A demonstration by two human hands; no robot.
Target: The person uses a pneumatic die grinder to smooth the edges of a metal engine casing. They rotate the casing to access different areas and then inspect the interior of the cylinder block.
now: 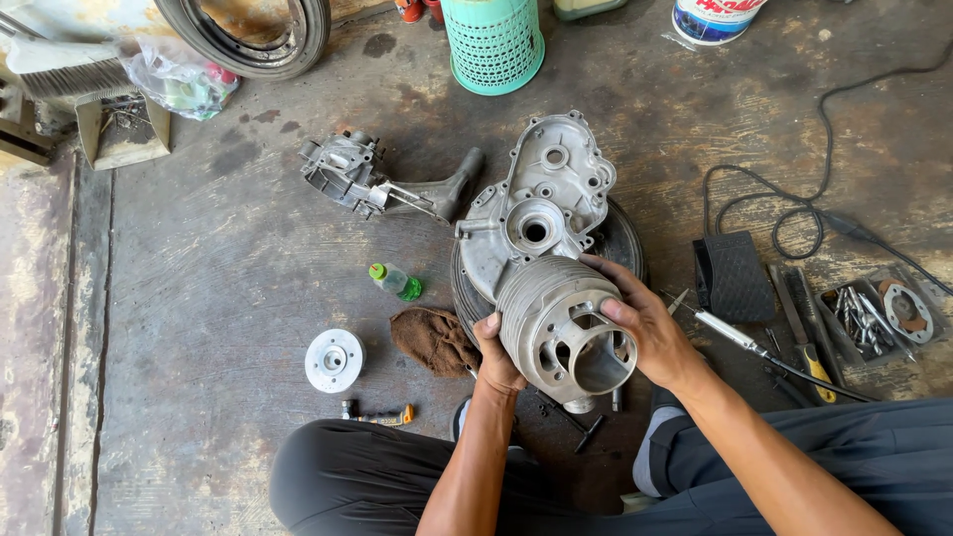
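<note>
Hands both on finned cylinder (563, 328), held between them above my knees. Left hand (494, 355) curled against its near-left side, thumb on fins. Right hand (647, 333) wrapped over right side, fingers closed around rim. Cylinder's far end meets engine case (536, 213), which lies on tyre (623, 241). I see brown rag (434, 339) just left of left hand, small green-capped bottle (395, 282) beyond it. Right of right hand: screwdriver (735, 335), black pad (737, 278), tray of bits (879, 316). Farther off, second casing (352, 171), teal basket (492, 42).
</note>
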